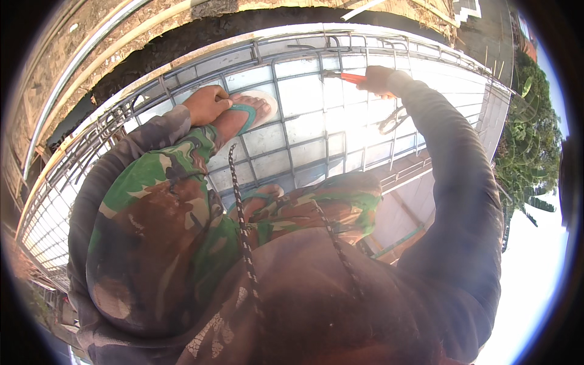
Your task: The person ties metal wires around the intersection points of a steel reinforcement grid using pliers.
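Torso: the person's dark grey hooded top fills the lower middle of the view, and two braided drawcords [243, 225] hang down its front.
Legs: both knees are bent up in camouflage trousers [158, 207], green, brown and cream, so the person squats on the steel.
Near foot: a sandalled foot [263, 196] shows between the knees, resting on the bars.
Far foot: the other foot wears a teal-strapped sandal [252, 109] with a pale sole, planted on the mesh.
Left hand: the left hand [207, 104] lies curled over the ankle of that foot, fingers folded, touching the skin and the teal strap; it grips no tool.
Right hand: the right hand [378, 80] reaches out at arm's length, fingers closed around the red handles of the pliers [347, 76].
Pliers: their metal nose points left and sits at a crossing of bars, far side of the cage.
Wire: a loose coil of wire [392, 120] hangs just below the right wrist.
Rebar cage: the rebar grid [292, 152] spreads under everything over pale formwork panels.
Beyond: bare soil [201, 30] edges the top; green trees [529, 134] stand at right.
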{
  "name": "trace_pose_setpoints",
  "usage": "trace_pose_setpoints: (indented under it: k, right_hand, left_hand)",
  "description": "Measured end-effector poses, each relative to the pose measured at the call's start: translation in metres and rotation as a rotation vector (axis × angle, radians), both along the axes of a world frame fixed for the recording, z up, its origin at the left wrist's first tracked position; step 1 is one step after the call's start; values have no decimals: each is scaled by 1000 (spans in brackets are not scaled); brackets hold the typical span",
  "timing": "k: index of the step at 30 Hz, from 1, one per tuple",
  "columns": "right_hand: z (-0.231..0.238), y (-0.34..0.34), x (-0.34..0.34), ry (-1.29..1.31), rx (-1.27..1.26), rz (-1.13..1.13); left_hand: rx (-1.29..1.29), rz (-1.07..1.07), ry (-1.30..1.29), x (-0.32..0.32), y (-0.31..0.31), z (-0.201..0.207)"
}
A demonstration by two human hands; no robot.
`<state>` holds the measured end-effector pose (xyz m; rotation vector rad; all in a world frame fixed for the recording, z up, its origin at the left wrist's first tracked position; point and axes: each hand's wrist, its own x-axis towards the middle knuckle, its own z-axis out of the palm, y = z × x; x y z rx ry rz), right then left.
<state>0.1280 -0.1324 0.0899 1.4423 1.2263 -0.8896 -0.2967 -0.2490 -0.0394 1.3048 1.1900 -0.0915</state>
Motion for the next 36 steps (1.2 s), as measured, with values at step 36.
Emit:
trace_pose_setpoints:
  k: [36]
  right_hand:
    - [-36,-84,37,-38,585,334]
  left_hand:
    - [567,-400,-88,269,103,-13]
